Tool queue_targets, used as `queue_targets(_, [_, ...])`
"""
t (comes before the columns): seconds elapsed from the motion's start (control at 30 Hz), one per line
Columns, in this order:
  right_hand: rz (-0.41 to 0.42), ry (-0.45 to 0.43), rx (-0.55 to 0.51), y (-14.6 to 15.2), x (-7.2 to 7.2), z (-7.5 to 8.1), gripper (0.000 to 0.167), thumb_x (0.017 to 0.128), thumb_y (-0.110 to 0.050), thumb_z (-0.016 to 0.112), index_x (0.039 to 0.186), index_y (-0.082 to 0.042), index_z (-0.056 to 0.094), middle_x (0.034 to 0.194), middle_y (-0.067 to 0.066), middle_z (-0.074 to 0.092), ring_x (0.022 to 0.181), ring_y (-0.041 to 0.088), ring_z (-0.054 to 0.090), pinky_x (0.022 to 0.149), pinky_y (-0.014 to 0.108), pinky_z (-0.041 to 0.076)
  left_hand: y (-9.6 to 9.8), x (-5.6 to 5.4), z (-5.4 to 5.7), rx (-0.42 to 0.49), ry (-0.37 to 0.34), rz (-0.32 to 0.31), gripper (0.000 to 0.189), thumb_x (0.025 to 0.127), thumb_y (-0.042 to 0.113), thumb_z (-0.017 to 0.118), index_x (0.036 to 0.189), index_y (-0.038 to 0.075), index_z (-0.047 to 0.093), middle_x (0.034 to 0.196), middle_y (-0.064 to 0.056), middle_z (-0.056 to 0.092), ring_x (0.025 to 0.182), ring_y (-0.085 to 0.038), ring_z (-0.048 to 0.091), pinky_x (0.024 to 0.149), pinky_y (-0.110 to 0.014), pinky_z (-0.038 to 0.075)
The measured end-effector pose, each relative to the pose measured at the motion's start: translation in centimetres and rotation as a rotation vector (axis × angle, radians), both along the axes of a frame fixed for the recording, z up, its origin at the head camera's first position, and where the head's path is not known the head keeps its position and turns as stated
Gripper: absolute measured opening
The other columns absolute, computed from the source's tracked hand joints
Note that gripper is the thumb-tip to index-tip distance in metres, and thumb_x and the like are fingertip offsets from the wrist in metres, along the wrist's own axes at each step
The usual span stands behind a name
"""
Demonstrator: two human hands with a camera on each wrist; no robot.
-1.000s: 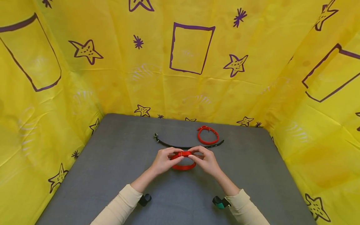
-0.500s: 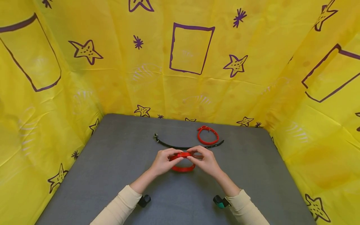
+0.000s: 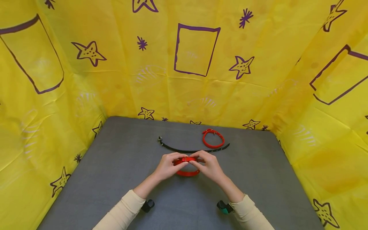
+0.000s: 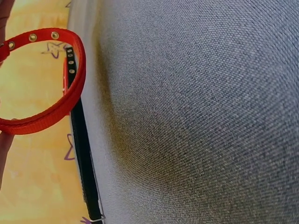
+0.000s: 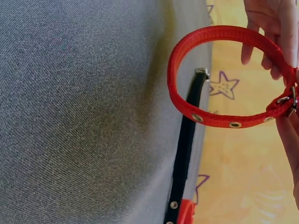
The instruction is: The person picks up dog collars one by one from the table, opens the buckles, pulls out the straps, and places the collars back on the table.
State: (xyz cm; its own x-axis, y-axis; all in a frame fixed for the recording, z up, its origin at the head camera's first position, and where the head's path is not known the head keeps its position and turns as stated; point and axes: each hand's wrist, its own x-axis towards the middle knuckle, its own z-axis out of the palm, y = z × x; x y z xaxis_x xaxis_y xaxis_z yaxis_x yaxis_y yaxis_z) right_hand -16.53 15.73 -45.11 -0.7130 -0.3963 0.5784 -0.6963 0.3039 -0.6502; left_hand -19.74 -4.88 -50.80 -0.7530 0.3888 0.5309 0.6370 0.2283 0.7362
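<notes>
Both hands hold up a red collar (image 3: pixel 187 173) buckled into a loop, over the middle of the table. My left hand (image 3: pixel 168 166) pinches it just left of the metal buckle (image 5: pixel 294 99), thumb below and fingers above. On the other side, my right hand (image 3: pixel 210 165) pinches the strap near the buckle, its fingertips close to the left ones. The loop's far side hangs below the hands, and metal-rimmed holes show along the band (image 4: pixel 80 70) in the left wrist view. Fingers partly hide the buckle in the head view.
Just beyond the hands, a black collar (image 3: pixel 178 150) lies stretched out on the grey table (image 3: pixel 115 179), buckle end to the left. Behind its right end lies another red collar (image 3: pixel 213 147), closed in a ring. Yellow cloth walls (image 3: pixel 120 89) enclose the table's back and sides.
My right fingertips have moved a little left along the strap, closer to the left fingertips. The left hand keeps its pinch, and the collars on the table have not moved.
</notes>
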Motion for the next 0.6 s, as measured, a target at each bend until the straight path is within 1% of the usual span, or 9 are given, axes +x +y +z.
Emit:
queue_targets(0.17, [0.002,0.031,-0.035,0.1,-0.4,-0.7,0.022,0.076,0.012,0.076,0.095,0.006,0.068,0.090,0.018,0.067,0.081,0.033,0.067,0.067,0.046,0.058,0.1,0.0,0.0,0.015,-0.012,0.006,0.022,0.084,0.015,0.078,0.105,0.010,0.075,0.096,-0.002,0.072,0.077,-0.010,0.065,0.065,-0.030,0.056])
queue_targets(0.27, [-0.011,0.031,-0.049,0.3,-0.9,-1.9,0.022,0.077,0.009,0.076,0.097,0.002,0.069,0.091,0.014,0.068,0.082,0.029,0.067,0.067,0.043,0.059,0.2,0.0,-0.1,0.025,-0.024,0.010,0.022,0.084,0.014,0.078,0.105,0.009,0.075,0.096,-0.003,0.073,0.077,-0.014,0.067,0.065,-0.034,0.057])
queue_targets(0.37, [-0.029,-0.002,-0.052,0.7,-1.5,-3.3,0.021,0.081,0.002,0.076,0.100,-0.004,0.070,0.095,0.007,0.068,0.086,0.021,0.067,0.070,0.038,0.059,0.3,0.0,0.0,0.041,-0.046,0.010,0.023,0.083,0.011,0.078,0.105,0.005,0.075,0.096,-0.008,0.073,0.078,-0.021,0.068,0.066,-0.041,0.058])
queue_targets(0.47, [-0.045,-0.052,-0.055,1.1,-1.9,-4.1,0.018,0.085,-0.007,0.075,0.102,-0.010,0.070,0.098,0.002,0.068,0.090,0.016,0.067,0.074,0.034,0.058,0.4,0.8,1.7,0.054,-0.051,0.010,0.022,0.082,0.003,0.077,0.103,-0.001,0.074,0.094,-0.013,0.072,0.078,-0.025,0.068,0.067,-0.045,0.057])
queue_targets(0.57, [-0.053,-0.085,-0.066,1.2,-1.9,-4.3,0.016,0.088,-0.012,0.074,0.103,-0.012,0.070,0.099,0.000,0.068,0.091,0.015,0.066,0.075,0.035,0.058,0.5,1.7,3.4,0.059,-0.074,0.011,0.021,0.081,-0.003,0.076,0.102,-0.006,0.072,0.092,-0.018,0.071,0.078,-0.029,0.068,0.069,-0.048,0.057])
queue_targets(0.6, [-0.059,-0.095,-0.071,1.2,-1.8,-4.3,0.016,0.088,-0.013,0.074,0.103,-0.012,0.071,0.099,0.000,0.068,0.091,0.015,0.066,0.075,0.035,0.058,0.5,1.9,3.9,0.066,-0.079,0.009,0.021,0.081,-0.003,0.076,0.102,-0.006,0.072,0.092,-0.018,0.071,0.078,-0.029,0.069,0.070,-0.047,0.058])
